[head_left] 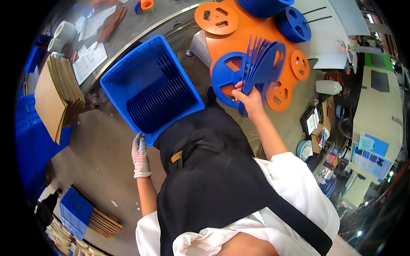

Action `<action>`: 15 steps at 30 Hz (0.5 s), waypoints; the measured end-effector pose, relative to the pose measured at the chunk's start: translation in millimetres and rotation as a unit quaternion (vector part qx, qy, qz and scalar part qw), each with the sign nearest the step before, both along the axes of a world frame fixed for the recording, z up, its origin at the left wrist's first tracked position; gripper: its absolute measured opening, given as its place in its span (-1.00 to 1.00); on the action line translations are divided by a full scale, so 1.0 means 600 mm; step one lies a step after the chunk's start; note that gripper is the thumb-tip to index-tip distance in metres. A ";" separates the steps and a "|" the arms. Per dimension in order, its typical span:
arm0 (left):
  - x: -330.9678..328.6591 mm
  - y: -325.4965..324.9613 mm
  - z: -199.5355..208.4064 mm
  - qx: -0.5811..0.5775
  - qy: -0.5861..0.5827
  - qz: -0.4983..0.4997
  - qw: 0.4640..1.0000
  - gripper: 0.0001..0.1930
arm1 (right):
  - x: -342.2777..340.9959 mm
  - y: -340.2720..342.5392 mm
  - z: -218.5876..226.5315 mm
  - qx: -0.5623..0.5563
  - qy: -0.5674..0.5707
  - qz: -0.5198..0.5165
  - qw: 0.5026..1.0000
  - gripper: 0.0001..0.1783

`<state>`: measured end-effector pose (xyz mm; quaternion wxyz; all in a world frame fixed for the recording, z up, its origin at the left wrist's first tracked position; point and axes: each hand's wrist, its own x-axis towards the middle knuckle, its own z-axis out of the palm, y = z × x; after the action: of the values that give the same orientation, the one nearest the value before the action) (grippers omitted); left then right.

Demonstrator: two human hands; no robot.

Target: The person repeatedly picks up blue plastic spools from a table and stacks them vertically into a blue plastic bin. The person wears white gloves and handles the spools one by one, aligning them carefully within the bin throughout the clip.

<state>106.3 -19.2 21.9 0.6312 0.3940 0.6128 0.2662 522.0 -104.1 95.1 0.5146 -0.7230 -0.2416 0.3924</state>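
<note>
My bare right hand [251, 101] is closed round the edge of several blue plastic reel discs [261, 64], held upright and slightly fanned. Motion blurs their right side. Beneath them, on a round orange surface [237, 36], lies another blue disc with cut-out windows [220, 79]. My left hand [141, 157], in a striped grey-white glove, has its fingers stretched out by the near corner of a blue plastic bin [112, 96]; whether they touch it I cannot tell. Inside the bin, dark blue discs [160, 102] stand on edge in a row.
Orange discs [216, 19] lie around the orange surface, and blue disc stacks [292, 26] stand at its far side. Left of the bin, a grey table [128, 27] carries papers and white rolls [64, 32]. Cardboard sheets [53, 91] are stacked at far left. A pale machine [378, 119] stands right.
</note>
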 end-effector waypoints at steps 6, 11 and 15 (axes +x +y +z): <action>0.011 -0.049 -0.020 -0.085 -0.001 -0.026 0.996 -0.58 | 0.043 -0.035 -0.278 -0.278 -0.315 0.052 0.906 -0.30; -0.005 -0.081 -0.011 -0.092 0.078 -0.091 0.988 -0.62 | 0.014 -0.061 -0.406 -0.313 -0.394 0.094 0.859 -0.26; -0.026 -0.091 -0.005 -0.119 0.062 -0.010 0.991 -0.62 | 0.017 -0.057 -0.420 -0.334 -0.426 0.101 0.834 -0.40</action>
<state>90.7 -73.7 18.9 0.6370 0.3381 0.6739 0.1605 532.5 -138.3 -157.2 0.0450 -0.9183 -0.3627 0.1522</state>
